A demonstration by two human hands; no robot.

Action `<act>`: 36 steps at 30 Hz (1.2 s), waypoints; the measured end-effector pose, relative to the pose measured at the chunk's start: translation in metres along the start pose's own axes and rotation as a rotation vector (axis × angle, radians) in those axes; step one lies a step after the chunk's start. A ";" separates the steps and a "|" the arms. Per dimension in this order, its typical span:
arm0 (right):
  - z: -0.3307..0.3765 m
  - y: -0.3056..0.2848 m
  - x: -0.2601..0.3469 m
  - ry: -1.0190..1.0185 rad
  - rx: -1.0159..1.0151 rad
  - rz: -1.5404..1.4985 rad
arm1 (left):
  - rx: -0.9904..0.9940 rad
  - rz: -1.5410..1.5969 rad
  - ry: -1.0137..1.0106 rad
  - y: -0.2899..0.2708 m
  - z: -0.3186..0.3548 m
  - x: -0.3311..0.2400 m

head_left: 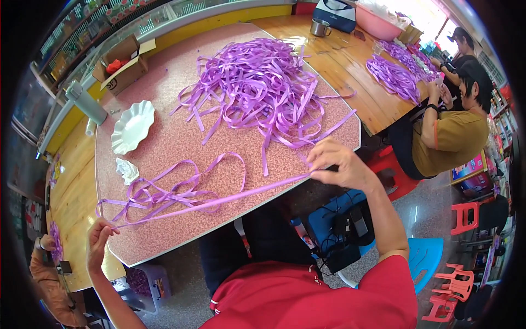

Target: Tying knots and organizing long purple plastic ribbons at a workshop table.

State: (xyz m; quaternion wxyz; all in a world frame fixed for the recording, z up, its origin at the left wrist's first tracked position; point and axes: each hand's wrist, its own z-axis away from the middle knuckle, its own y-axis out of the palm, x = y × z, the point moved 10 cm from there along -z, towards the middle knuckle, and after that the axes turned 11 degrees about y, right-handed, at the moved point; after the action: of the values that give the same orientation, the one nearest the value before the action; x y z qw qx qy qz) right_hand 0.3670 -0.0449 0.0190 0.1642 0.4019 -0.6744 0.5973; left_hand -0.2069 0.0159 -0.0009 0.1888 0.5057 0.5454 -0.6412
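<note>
A purple ribbon (211, 204) is stretched taut along the near edge of the pink speckled table (164, 123). My left hand (100, 241) pinches one end at the table's near left corner. At the other end, my right hand (341, 164) pinches the ribbon near the right edge, below a big tangled pile of purple ribbons (257, 88). Several loose loops of purple ribbon (164, 192) lie just beyond the stretched piece, nearer my left hand. Beside them is a crumpled white tissue (127, 171).
A white scalloped dish (133, 127), a green bottle (86, 102) and an open cardboard box (125, 66) stand on the left. A metal mug (320, 27) and a pink basin (378, 22) are at the back. Co-workers sit at right (449, 131); another person's arm (46, 274) shows at left.
</note>
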 end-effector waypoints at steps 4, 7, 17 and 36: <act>0.014 -0.033 -0.054 0.265 -0.073 -0.158 | -0.167 0.036 -0.034 -0.041 0.021 0.034; 0.020 -0.032 -0.063 0.282 -0.036 -0.200 | -0.207 0.044 -0.076 -0.050 0.031 0.053; 0.021 -0.014 -0.061 0.490 -0.020 -0.529 | -0.358 -0.324 -0.194 -0.070 0.032 0.098; 0.021 0.010 0.087 -0.013 -0.188 -0.176 | 0.226 1.013 0.360 0.385 -0.095 -0.199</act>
State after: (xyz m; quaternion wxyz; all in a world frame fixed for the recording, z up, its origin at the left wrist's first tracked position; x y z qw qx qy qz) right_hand 0.3110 -0.0947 0.0682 0.2484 0.4461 -0.6908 0.5119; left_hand 0.2235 -0.0897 -0.0166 0.3222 0.8238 0.1853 -0.4280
